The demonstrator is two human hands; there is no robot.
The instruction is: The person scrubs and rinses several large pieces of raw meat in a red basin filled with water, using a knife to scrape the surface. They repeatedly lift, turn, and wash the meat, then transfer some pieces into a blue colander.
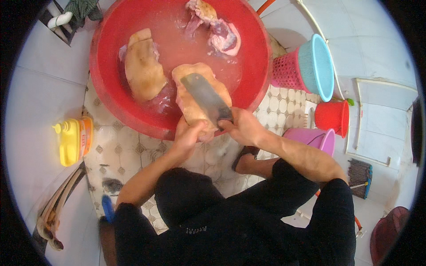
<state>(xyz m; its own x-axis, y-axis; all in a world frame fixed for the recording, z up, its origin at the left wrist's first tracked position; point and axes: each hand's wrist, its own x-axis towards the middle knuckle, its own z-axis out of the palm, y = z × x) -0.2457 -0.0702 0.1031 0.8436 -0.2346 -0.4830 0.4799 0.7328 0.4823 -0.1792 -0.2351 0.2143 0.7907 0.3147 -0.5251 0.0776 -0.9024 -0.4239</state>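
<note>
A slab of skin-on meat, skin side up, is held by its near end in my left hand at the near rim of a large red plastic tub. My right hand grips the dark handle of a broad-bladed cleaver, its blade lying over the skin. Cloudy reddish water fills the bottom of the tub. A second slab of skin-on meat lies in it on the left, and more pieces of meat lie at the far right.
Right of the tub, a blue plastic basket is nested in a pink one. A red bucket and a purple bucket stand nearer. A yellow pump bottle stands by the left wall; pipes run below it. The floor is tiled.
</note>
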